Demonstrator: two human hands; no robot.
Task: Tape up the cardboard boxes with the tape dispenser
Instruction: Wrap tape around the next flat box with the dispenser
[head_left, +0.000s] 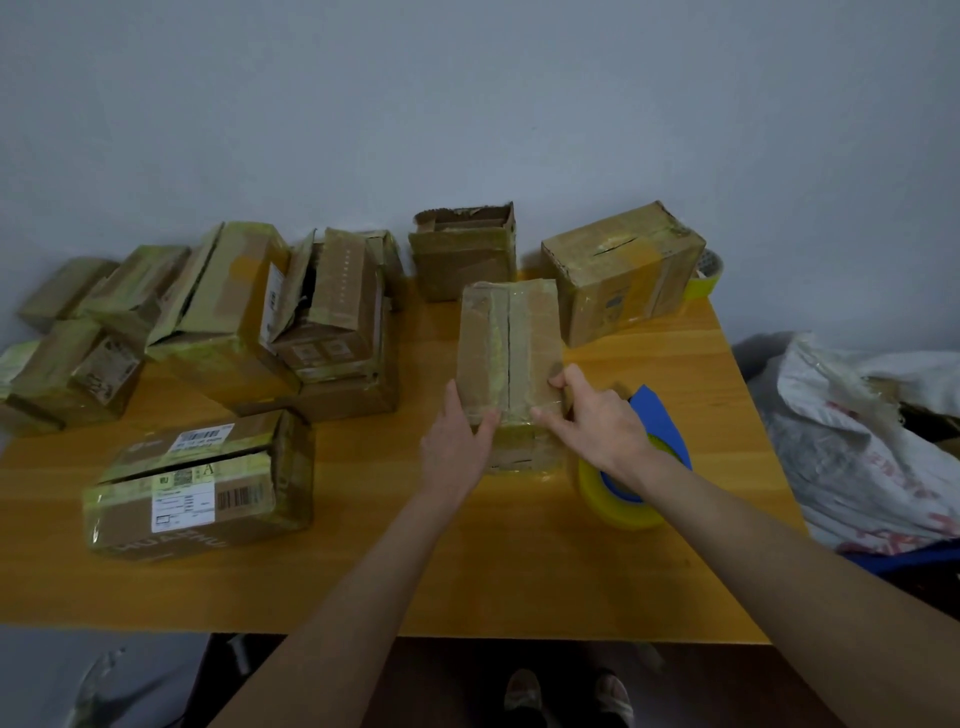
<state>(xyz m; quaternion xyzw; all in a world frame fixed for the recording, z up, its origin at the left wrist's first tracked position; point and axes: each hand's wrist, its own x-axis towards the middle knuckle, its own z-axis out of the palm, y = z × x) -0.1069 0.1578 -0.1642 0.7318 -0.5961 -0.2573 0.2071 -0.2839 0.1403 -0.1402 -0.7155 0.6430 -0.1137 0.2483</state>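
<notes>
At the middle of the wooden table we steady a small cardboard box between both hands: our left hand clasps its near left corner, thumb on top, and our right hand grips the near right edge, thumb pressed on the clear tape. The blue tape dispenser with its yellow roll lies just right of the box, partly behind our right wrist. Other boxes crowd the table's left and back

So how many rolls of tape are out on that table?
2. One yellow roll sits in the blue dispenser by the right hand; a second roll peeks out behind the far-right box. More could be hidden behind boxes.
</notes>
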